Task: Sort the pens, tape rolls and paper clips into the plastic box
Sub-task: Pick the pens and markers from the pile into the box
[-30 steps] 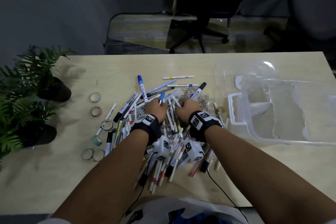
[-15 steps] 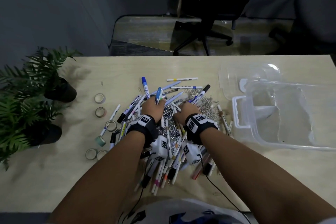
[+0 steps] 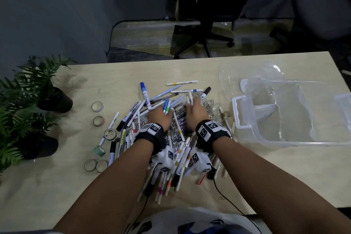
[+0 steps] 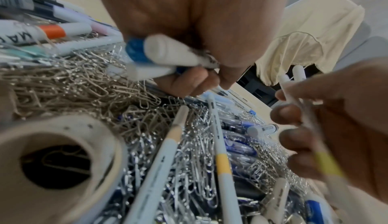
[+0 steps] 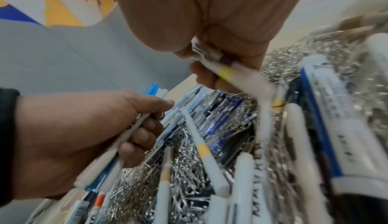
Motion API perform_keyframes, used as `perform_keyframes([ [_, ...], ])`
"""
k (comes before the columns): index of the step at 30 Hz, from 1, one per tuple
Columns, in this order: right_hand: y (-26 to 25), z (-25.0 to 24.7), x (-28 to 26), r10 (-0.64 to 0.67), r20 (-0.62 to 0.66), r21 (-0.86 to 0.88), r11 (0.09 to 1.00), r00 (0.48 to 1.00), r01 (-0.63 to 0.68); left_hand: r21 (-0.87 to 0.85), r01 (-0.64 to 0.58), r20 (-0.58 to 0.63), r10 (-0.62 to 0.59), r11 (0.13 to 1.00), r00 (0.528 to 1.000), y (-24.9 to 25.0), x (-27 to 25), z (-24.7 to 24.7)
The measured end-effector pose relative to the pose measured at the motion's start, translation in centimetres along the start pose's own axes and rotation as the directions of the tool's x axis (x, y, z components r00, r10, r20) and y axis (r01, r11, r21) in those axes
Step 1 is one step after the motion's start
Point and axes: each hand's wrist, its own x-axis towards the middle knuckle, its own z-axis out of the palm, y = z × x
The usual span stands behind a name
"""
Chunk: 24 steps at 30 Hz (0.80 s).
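A heap of pens point(image 3: 171, 146) and silver paper clips point(image 3: 209, 105) lies mid-table. My left hand point(image 3: 161, 113) sits on the heap and grips a small bunch of pens point(image 4: 168, 56), blue and green tips poking out between the fingers. My right hand point(image 3: 193, 109) is beside it, fingers curled round thin white pens point(image 5: 228, 71), one with a yellow band. Several tape rolls point(image 3: 98, 120) lie left of the heap; another tape roll point(image 4: 58, 159) sits among the clips. The clear plastic box point(image 3: 296, 116) stands to the right, apart from both hands.
The box's clear lid point(image 3: 245, 76) lies behind it. Two potted plants point(image 3: 34, 99) stand at the table's left edge. Beyond the far edge is a black office chair point(image 3: 207, 24). Cables from the wrist cameras trail over the near table edge.
Both hands have shifted slightly away from me over the heap. Coloured pen tips now stick up from the left hand, and a white pen rises from the right.
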Motion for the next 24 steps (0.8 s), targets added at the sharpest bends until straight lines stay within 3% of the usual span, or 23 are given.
perform_keyframes([
  [2,0.7,-0.2,0.0,0.021,0.023,-0.016,1.0,1.0,-0.021,0.039,0.011,0.012,-0.011,0.999,1.0,0.3,0.0,0.1],
  [7,1.5,-0.1,0.0,0.044,0.173,-0.261,0.965,0.984,0.003,0.069,0.066,0.007,-0.067,0.995,0.998,1.2,0.0,0.5],
  [11,1.1,1.0,0.2,0.008,0.187,-0.29,0.956,0.982,0.047,0.108,0.097,-0.009,-0.097,0.989,0.995,0.4,0.0,-0.4],
  [19,-0.1,2.1,0.3,0.089,0.222,-0.44,0.898,0.971,0.018,0.311,0.06,0.182,-0.121,0.949,0.976,-0.8,-1.5,-1.4],
  [24,-0.1,1.8,0.1,0.126,0.227,-0.456,0.89,0.966,-0.01,0.348,0.03,0.231,-0.116,0.937,0.966,-0.3,-2.2,-1.4],
])
